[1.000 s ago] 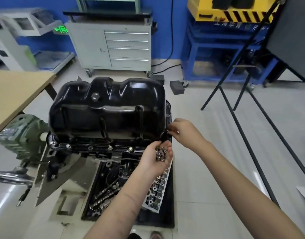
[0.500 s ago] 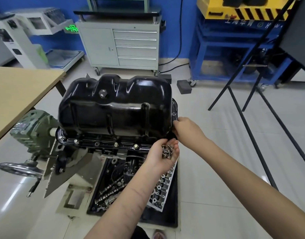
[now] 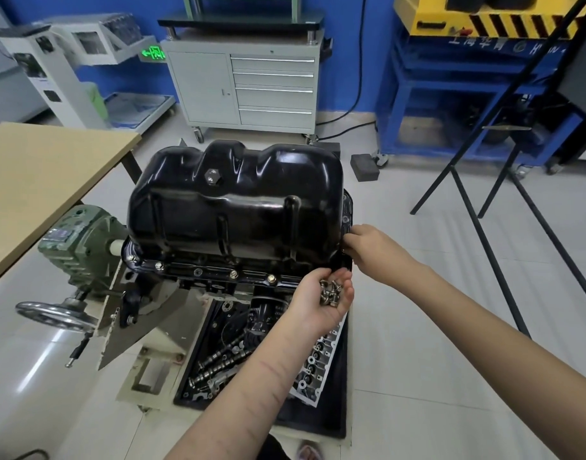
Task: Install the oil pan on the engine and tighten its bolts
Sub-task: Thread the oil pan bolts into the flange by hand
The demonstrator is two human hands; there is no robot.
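Black oil pan (image 3: pixel 238 207) sat upside down on the engine, sump bulging up, drain plug (image 3: pixel 213 176) on its top face toward the far side. Pan = landmark for all below.

Near flange of the pan carried four seated bolts (image 3: pixel 233 274) in a row, w/ a bare hole between the 2nd and 3rd. Right flange (image 3: pixel 347 214) ran along the pan's right edge, narrow lip, bolt holes visible.

Right hand (image 3: pixel 372 249) was at the pan's near-right corner, fingertips curled in tight against the flange edge, pinching something small; can't tell for sure what, it was hidden by the fingers. Left hand (image 3: pixel 321 302) sat just below that same corner, palm up and cupped, fingers half curled round a pile of loose bolts (image 3: pixel 331 293). Hands near each other, not touching.

Room: right of the pan, bare floor, then black stand legs (image 3: pixel 477 224) angling across, well apart from the hands. Left of the pan, green gearbox (image 3: pixel 82 240) touching the stand side, handwheel (image 3: pixel 52 315) below it, wooden table (image 3: pixel 36 180) edge beyond. Below the pan, black tray (image 3: pixel 338 410) w/ camshafts (image 3: pixel 218 360) and cyl head (image 3: pixel 318 370), partly under the left forearm. Behind the pan, grey drawer cabinet (image 3: pixel 245 88) w/ a floor gap between.
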